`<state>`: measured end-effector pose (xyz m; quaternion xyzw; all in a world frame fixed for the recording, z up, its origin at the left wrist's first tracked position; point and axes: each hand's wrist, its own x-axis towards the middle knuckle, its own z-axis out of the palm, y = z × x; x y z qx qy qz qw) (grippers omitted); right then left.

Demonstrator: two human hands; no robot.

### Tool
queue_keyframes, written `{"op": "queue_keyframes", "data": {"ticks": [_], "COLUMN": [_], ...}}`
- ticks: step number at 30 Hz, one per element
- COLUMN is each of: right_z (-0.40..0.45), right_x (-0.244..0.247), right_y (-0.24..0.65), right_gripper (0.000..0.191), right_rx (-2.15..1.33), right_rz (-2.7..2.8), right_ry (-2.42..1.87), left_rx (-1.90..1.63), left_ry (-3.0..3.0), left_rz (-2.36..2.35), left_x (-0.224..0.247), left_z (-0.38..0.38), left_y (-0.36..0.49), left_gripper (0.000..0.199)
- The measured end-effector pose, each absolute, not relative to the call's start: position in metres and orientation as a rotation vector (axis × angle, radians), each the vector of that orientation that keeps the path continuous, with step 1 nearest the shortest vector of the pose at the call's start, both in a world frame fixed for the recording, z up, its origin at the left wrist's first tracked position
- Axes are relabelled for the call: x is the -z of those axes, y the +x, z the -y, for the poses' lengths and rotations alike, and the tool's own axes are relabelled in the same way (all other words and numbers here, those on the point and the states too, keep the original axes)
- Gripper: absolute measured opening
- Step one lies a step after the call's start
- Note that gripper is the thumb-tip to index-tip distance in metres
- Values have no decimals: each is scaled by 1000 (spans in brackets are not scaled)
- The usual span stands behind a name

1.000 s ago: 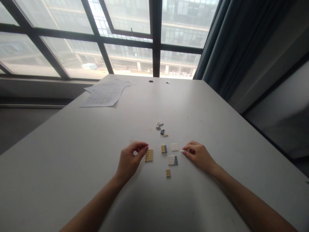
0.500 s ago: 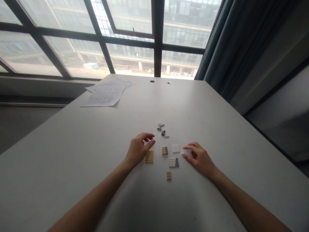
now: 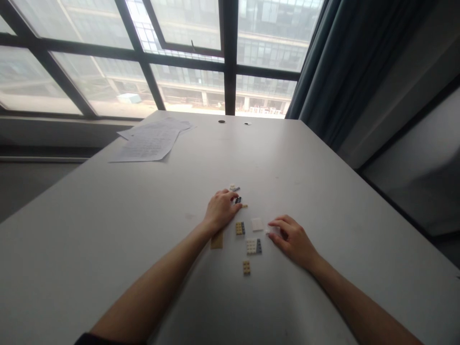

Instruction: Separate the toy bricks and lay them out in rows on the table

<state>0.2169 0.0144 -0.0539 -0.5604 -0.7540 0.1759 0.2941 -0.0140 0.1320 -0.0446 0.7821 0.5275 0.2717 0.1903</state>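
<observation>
My left hand (image 3: 222, 209) reaches over the table, its thumb and index finger apart around a small black brick (image 3: 238, 200). Whether they touch it is hard to see. A small tan piece (image 3: 245, 206) lies by the thumb. Below the wrist is a tan plate (image 3: 217, 241), partly hidden by the forearm. My right hand (image 3: 292, 238) rests with thumb and fingers apart, close to a tiny white piece (image 3: 267, 232). Between the hands lie a tan-and-grey brick (image 3: 240, 228), a flat white tile (image 3: 257, 224) and a white-and-grey brick (image 3: 254, 246).
A small tan brick (image 3: 246, 267) lies nearest me. Beyond my left fingers are small white and grey pieces (image 3: 233, 187). Printed papers (image 3: 147, 141) lie at the table's far left, and two round holes sit near the back edge by the window.
My left hand has moved forward and right, from beside the tan plate to the small black brick. My right hand stays by the tiny white piece. The whole view has shifted slightly.
</observation>
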Motion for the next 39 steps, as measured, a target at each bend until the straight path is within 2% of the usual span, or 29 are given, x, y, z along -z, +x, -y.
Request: {"op": "queue_keyframes", "data": {"ticks": [9, 23, 34, 39], "right_z": [-15, -16, 0, -3], "right_x": [55, 54, 12, 11], "right_y": [217, 219, 164, 145], "right_gripper": [18, 18, 29, 20], "right_rx": [-453, -521, -439, -458], "right_rz": [2016, 1942, 1845, 1752], "right_ry": [-1498, -1470, -1081, -1069], "left_rx": [-763, -1047, -1086, -1066], "left_ry": [2227, 1902, 1033, 974], "left_rz": [-1496, -1327, -819, -775], "left_x": [48, 39, 13, 13], "left_z": [-132, -101, -28, -18], "left_y": [-15, -28, -19, -16], "left_gripper": [16, 14, 23, 26]}}
